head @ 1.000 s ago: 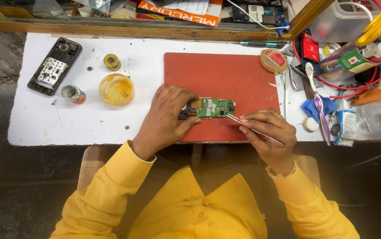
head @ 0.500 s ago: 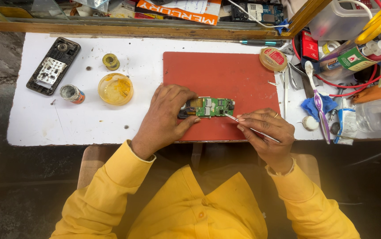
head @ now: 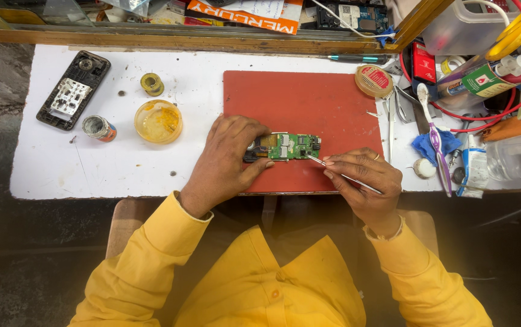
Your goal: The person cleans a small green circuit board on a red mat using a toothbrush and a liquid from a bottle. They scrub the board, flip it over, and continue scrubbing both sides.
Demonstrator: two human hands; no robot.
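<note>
A small green circuit board [head: 291,146] lies on a red mat [head: 300,106] near the table's front edge. My left hand [head: 227,160] presses on the board's left end and pins it to the mat. My right hand [head: 363,181] grips thin metal tweezers [head: 318,161], whose tips touch the board's lower right corner. Both sleeves are yellow.
On the white tabletop [head: 121,163] to the left lie an opened phone shell [head: 73,91], a small tin [head: 98,128], a yellow paste dish [head: 158,121] and a solder spool [head: 151,83]. At right sit a round tin [head: 374,80], a toothbrush [head: 433,133], red wires and bottles.
The tweezers' tips have shifted slightly along the board's right edge. My left hand stays pressed on the board.
</note>
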